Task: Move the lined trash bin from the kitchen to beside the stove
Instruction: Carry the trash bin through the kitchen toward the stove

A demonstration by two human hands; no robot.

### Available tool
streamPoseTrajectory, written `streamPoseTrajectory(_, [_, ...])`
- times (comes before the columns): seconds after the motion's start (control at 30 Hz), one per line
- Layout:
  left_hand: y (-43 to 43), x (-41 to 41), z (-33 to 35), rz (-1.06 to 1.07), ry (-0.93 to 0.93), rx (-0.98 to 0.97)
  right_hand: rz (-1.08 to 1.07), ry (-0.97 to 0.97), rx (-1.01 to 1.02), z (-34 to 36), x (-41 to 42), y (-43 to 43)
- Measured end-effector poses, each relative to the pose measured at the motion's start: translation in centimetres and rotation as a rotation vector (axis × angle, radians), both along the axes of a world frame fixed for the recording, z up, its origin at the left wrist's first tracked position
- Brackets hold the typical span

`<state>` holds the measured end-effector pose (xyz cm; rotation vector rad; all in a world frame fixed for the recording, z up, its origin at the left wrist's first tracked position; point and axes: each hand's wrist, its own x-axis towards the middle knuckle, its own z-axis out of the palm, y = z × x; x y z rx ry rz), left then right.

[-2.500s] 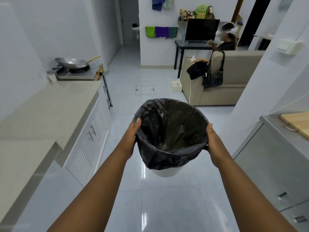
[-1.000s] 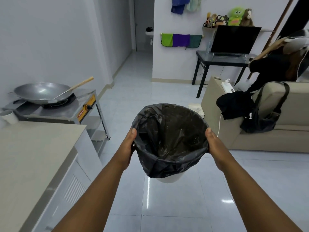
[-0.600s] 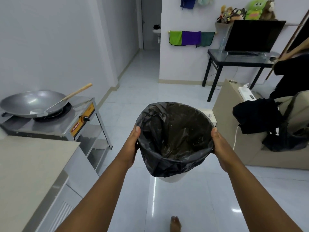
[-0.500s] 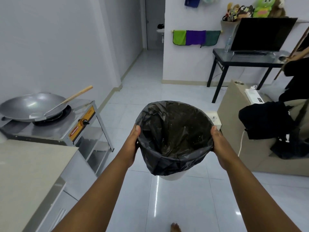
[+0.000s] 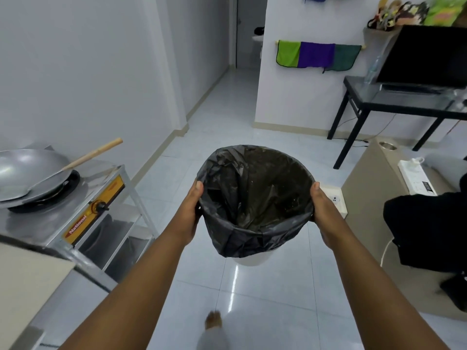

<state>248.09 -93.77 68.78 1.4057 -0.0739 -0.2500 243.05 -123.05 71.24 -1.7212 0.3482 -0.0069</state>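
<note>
I hold a white trash bin (image 5: 252,260) lined with a black bag (image 5: 255,198) in the air above the tiled floor, in the middle of the view. My left hand (image 5: 190,213) grips its left rim and my right hand (image 5: 322,210) grips its right rim. The bag looks empty inside. The steel stove (image 5: 75,213) on its metal stand is at the left, level with the bin and about an arm's width from it. A wok (image 5: 27,175) with a wooden-handled spatula rests on its burner.
A beige countertop (image 5: 27,284) ends at the lower left beside the stove. A beige sofa (image 5: 374,198) with dark clothes and a power strip stands at the right. A black table (image 5: 404,102) with a monitor is behind it. Bare tiled floor lies between the stove and the sofa.
I have walked forward with the bin in both hands. The stove has come closer and now lies beside me at the left. My foot shows at the bottom.
</note>
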Motion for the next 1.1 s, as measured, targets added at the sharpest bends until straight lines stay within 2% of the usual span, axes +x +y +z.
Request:
streamPoseTrajectory(0.2, [-1.1, 12.2, -1.2, -0.016, 0.018, -0.022, 0.033, 0.011, -0.049, -1.1, 11.7, -1.3])
streamPoseTrajectory(0.57, [-4.2, 34.3, -0.2, -0.107, 0.033, 0.003, -0.051, 0.069, -0.052, -1.0, 32.6, -4.4])
streamPoseTrajectory(0.8, [-6.9, 44.8, -1.6, -0.049, 0.044, 0.012, -0.008, 0.071, -0.030, -2.9, 45.0, -7.5])
streamPoseTrajectory(1.1, [-9.0, 56.7, -1.8, 0.134, 0.010, 0.091, 0.211, 0.061, -0.006, -3.6, 63.8, -9.9])
